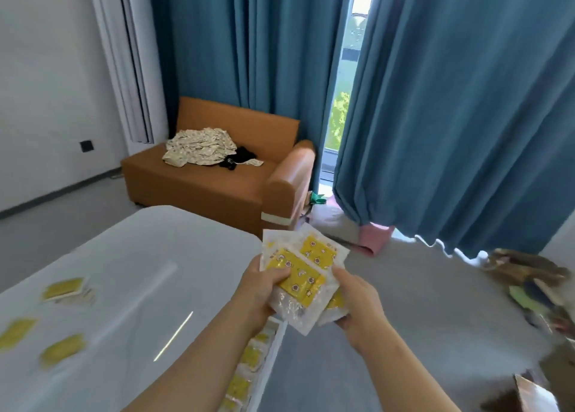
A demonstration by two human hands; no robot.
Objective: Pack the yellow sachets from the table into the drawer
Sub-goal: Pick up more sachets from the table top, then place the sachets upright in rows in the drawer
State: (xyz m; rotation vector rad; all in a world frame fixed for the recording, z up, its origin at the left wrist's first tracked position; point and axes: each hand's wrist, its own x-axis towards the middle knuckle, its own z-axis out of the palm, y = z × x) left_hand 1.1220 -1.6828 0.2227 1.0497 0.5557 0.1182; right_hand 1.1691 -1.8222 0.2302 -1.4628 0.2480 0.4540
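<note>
Gripping crinkly square yellow sachets (303,279), both hands, glossy white table (124,271)

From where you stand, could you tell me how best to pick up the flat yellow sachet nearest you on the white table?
Probably pinch the flat yellow sachet by its near edge, coming from above: it lies flat on the white table, leaving only edges to lift.

head view | wide-angle | faces forward, down | table (140,256) near, lower left
</note>
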